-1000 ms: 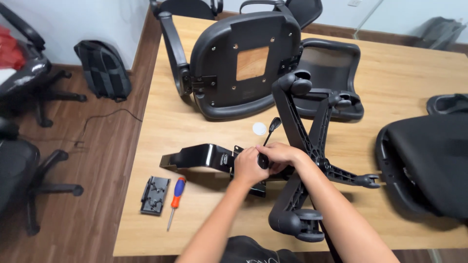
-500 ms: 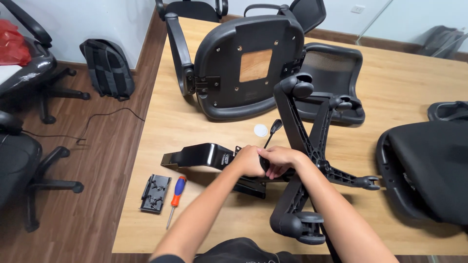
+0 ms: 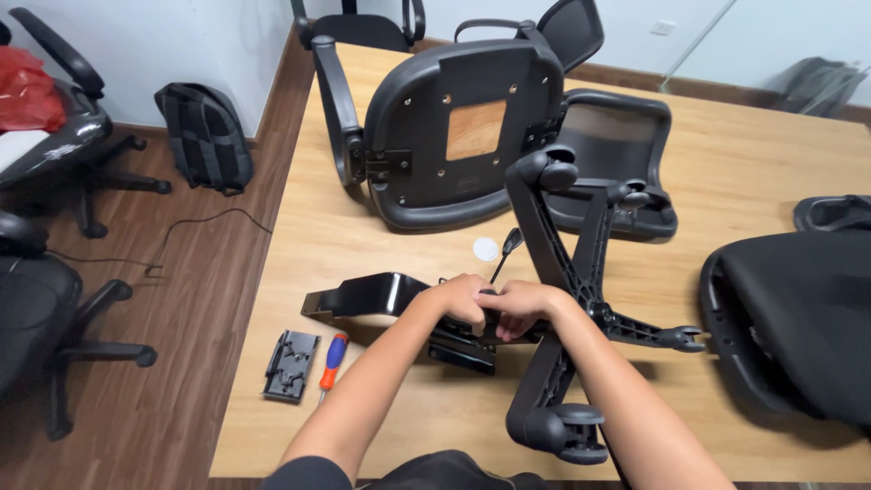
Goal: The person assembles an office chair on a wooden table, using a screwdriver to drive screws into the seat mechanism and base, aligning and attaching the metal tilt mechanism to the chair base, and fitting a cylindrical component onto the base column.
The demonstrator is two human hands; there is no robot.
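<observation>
Black plastic 5-star chair base [image 3: 581,272] lies tipped on the light wooden table [image 3: 744,154], its spokes fanned out and castors showing at the far end, the right tip and the near edge. Beside its hub sits a black metal seat mechanism plate [image 3: 376,295], shaped like a shallow bent tray, flat on the table to the left. Compared with the views from a moment ago, the base and plate have not shifted; only the forearms have drawn slightly closer together, which suggests fine fitting work at the hub rather than repositioning. The left hand [image 3: 463,299] is curled over the junction, fingers closed on the dark part beneath. The right hand [image 3: 517,304] presses against it, fingers bent; exactly what it grips cannot be told. An upturned black seat shell [image 3: 454,136] stands behind. A red-and-blue-handled screwdriver [image 3: 332,358] lies near the table's left edge.
</observation>
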